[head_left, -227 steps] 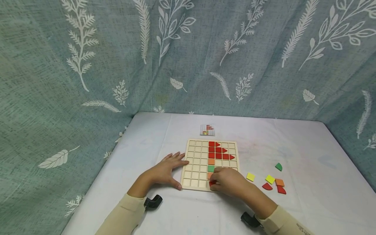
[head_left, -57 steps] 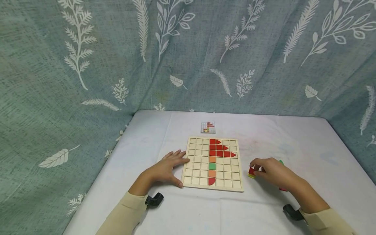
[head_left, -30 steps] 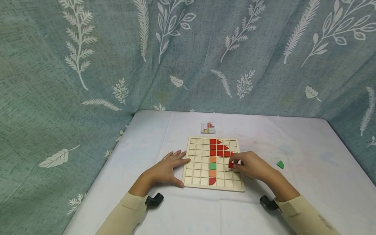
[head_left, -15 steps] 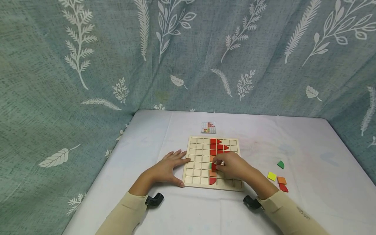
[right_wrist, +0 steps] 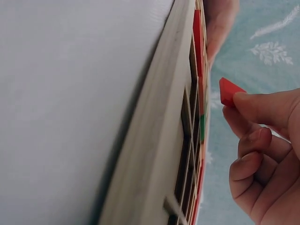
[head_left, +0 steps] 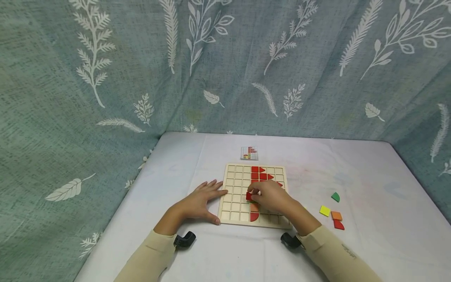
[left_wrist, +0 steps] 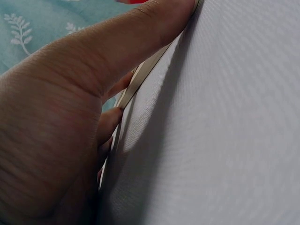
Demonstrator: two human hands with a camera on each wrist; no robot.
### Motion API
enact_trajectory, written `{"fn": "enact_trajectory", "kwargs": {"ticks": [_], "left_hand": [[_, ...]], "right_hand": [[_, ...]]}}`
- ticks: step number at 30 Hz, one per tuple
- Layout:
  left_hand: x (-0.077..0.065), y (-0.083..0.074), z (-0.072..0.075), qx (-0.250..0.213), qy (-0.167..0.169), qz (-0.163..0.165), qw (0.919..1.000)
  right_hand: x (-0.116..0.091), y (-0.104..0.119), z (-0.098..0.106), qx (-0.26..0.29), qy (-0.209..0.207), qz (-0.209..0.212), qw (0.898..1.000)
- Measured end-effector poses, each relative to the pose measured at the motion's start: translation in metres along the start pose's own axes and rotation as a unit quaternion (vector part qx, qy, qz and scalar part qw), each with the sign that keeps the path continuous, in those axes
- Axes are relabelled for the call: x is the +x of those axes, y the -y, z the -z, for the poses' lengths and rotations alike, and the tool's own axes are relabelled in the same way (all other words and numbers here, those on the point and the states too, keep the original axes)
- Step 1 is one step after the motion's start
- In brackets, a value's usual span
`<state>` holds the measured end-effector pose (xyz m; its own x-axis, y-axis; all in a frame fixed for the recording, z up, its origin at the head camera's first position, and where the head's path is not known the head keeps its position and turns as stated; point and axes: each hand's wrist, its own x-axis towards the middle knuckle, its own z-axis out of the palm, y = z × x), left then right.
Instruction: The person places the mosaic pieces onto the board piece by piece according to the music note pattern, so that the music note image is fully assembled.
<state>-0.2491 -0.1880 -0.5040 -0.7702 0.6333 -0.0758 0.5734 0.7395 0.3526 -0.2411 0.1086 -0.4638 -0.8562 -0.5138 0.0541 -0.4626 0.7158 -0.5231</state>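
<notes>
A wooden grid board (head_left: 234, 205) lies on the table, with colored tiles set in its cells. Red squares and pointed tiles (head_left: 262, 176) fill part of the upper rows. Below them runs a column with an orange tile (head_left: 254, 207) and a red quarter-circle (head_left: 254, 217); my right hand covers some of it. Between thumb and index finger, my right hand (head_left: 271, 196) pinches a red quarter-circle tile (right_wrist: 229, 91), raised above the board. My left hand (head_left: 201, 203) rests with fingers spread along the board's left edge, thumb at the near-left corner (left_wrist: 159, 23).
Behind the board lies a small pattern card (head_left: 249, 153). To the right on the white cloth are a green quarter-circle (head_left: 336, 196), a yellow square (head_left: 325, 211), an orange square (head_left: 336, 216) and a red quarter-circle tile (head_left: 339, 224). A patterned curtain (head_left: 225, 78) surrounds the table.
A red quarter-circle now sits in the column's bottom cell. My right hand picked another from the loose tiles and carried it left over the board. The left hand stays put.
</notes>
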Motion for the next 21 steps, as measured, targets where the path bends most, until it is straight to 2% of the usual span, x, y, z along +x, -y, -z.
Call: {"fn": "enact_trajectory", "kwargs": {"ticks": [9, 21], "left_hand": [[0.0, -0.001, 0.001, -0.003, 0.001, -0.002, 1.0], [-0.001, -0.003, 0.003, -0.008, 0.004, -0.003, 1.0]], "right_hand": [[0.011, 0.01, -0.006, -0.011, 0.0, 0.003, 1.0], [0.017, 0.009, -0.012, -0.045, 0.007, 0.01, 0.999]]}}
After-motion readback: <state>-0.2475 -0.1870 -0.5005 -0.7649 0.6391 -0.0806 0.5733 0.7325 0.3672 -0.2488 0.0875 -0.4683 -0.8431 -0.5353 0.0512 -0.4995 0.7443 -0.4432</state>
